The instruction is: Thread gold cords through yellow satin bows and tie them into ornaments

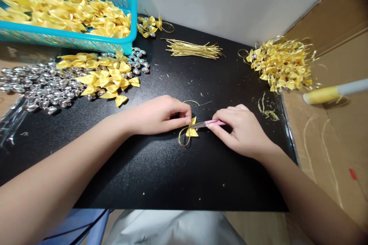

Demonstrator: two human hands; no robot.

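Near the middle of the black table, my left hand (169, 115) pinches a yellow ribbon bow (192, 132) at its upper left edge. A gold cord loop (184, 138) hangs from the bow toward me. My right hand (237, 130) is closed round a small pink-handled pair of scissors (211, 123); its dark pointed blades reach left onto the bow's centre, close to my left fingertips. Whether the blades are apart cannot be made out. Beyond the bow lie a thin curved gold cord and a fine thread end.
A turquoise basket (133, 7) full of yellow bows stands back left. Before it lie silver beads (48, 88) and loose bows (112, 76). Gold cord pieces (194, 49) lie at the back, finished-looking bows with loops (283, 63) at the right, cord scraps (267, 110) nearer.
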